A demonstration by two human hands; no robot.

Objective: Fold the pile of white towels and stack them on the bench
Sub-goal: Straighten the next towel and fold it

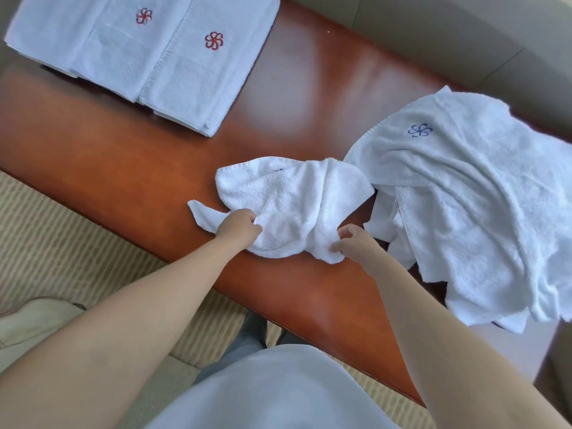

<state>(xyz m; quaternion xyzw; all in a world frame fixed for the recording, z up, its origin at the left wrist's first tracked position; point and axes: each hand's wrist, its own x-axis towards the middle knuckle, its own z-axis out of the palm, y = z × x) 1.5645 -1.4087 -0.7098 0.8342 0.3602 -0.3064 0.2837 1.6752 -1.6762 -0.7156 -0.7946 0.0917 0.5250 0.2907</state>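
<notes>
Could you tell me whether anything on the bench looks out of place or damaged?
The unfolded pile at the right hangs over the bench edge, and its lower hems look frayed. The folded stack carries red logos, the pile a blue one. Both hands grip a crumpled small towel.

A hotel room, likely: a polished wooden bench (325, 88), striped carpet (77, 243), and white towels (139, 57) embroidered with matching pinwheel logos (214, 41).

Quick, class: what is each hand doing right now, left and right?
Left hand: closed, gripping the small crumpled towel at its near left edge.
Right hand: fingers pinching the same towel's near right corner.
</notes>
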